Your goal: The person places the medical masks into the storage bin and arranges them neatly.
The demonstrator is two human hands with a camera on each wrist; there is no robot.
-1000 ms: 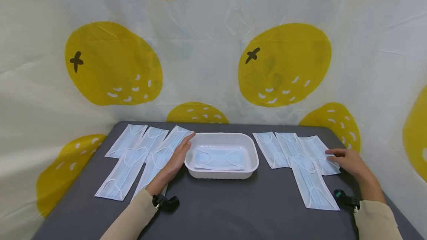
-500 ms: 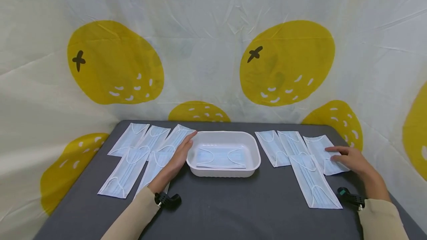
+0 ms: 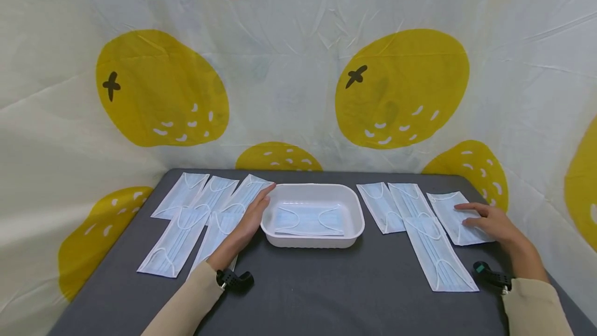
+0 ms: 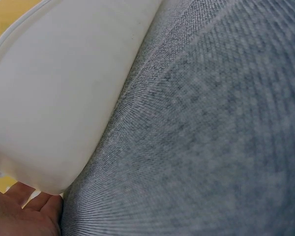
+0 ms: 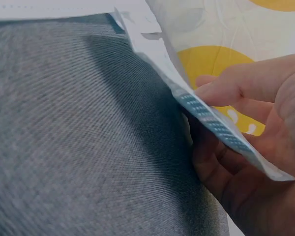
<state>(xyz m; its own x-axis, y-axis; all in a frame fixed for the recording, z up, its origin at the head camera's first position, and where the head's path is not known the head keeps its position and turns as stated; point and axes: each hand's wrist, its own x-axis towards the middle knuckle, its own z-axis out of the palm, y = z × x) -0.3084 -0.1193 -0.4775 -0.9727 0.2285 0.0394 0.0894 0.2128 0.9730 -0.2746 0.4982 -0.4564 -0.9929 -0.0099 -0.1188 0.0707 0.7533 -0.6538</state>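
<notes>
My right hand [image 3: 496,227] is at the right of the table, pinching the near right edge of a light blue face mask [image 3: 450,209]. In the right wrist view the thumb lies on top of this mask [image 5: 219,130], fingers beneath it, and its edge is raised off the cloth. My left hand [image 3: 249,219] rests with extended fingers against the left end of a white plastic tray [image 3: 310,243]. The left wrist view has that hand [image 4: 27,211] at the tray's end wall [image 4: 54,98]. One mask [image 3: 308,222] lies flat inside the tray.
Several masks [image 3: 174,242] overlap on the left of the dark grey table [image 3: 326,289], partly behind my left arm. Right of the tray lie more masks [image 3: 440,258], some overlapping. A white curtain [image 3: 280,66] with yellow fruit prints hangs behind the table.
My right hand has shifted slightly right, drawing its mask away from the neighbouring masks, so a gap now shows between them. My left hand stays at the tray.
</notes>
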